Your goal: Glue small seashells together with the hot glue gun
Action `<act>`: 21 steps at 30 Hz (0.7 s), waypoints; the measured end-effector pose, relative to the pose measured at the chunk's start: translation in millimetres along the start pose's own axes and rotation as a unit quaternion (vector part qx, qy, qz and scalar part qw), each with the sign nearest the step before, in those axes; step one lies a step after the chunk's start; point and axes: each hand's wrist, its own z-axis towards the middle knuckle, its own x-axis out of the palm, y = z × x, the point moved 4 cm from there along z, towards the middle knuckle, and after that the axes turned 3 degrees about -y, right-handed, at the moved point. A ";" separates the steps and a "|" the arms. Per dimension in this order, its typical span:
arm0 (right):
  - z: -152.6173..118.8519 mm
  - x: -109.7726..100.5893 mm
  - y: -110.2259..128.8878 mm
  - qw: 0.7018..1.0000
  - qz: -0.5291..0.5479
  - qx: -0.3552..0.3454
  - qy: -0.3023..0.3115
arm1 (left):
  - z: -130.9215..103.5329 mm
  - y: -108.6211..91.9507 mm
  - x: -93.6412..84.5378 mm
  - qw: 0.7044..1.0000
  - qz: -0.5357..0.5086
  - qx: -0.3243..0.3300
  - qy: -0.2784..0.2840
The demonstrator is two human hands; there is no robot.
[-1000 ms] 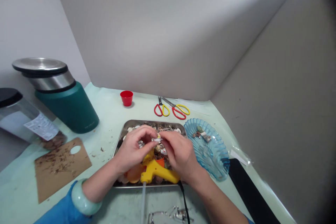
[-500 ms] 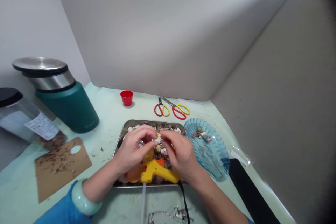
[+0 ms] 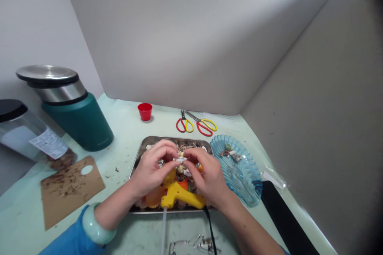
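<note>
Above a metal tray (image 3: 143,147) full of shells and small bits, my left hand (image 3: 155,165) and my right hand (image 3: 206,171) meet fingertip to fingertip. Between them they pinch a small white piece (image 3: 180,159), with something yellowish at its top; its exact shape is too small to tell. A yellow glue gun (image 3: 185,197) lies across the near part of the tray, below my hands, with a clear glue stick and a black cord reaching toward me. An orange shell-shaped piece (image 3: 154,198) lies beside it.
Blue shell-shaped dish (image 3: 242,175) with small pieces, right. Two pairs of scissors (image 3: 185,124) and a red cup (image 3: 145,112) behind the tray. Green bottle (image 3: 80,121), clear jar (image 3: 32,139) and brown board (image 3: 70,195) at left. Metal chain pieces (image 3: 194,244) near me; black strip (image 3: 284,219), right.
Both hands keep their pinch on the white piece, with only very slight finger movement. The view has shifted slightly.
</note>
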 end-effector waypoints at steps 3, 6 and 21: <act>-0.3 0.9 -1.1 1.000 0.004 0.006 0.008 | -0.7 -0.3 -0.2 1.000 -0.001 0.000 0.004; -0.8 1.7 -1.2 1.000 0.009 0.010 0.016 | -0.6 -0.4 -0.5 1.000 -0.001 0.000 0.005; 1.3 -0.9 -1.1 0.994 0.084 0.069 0.007 | -3.1 5.3 1.6 0.999 -0.051 0.004 0.011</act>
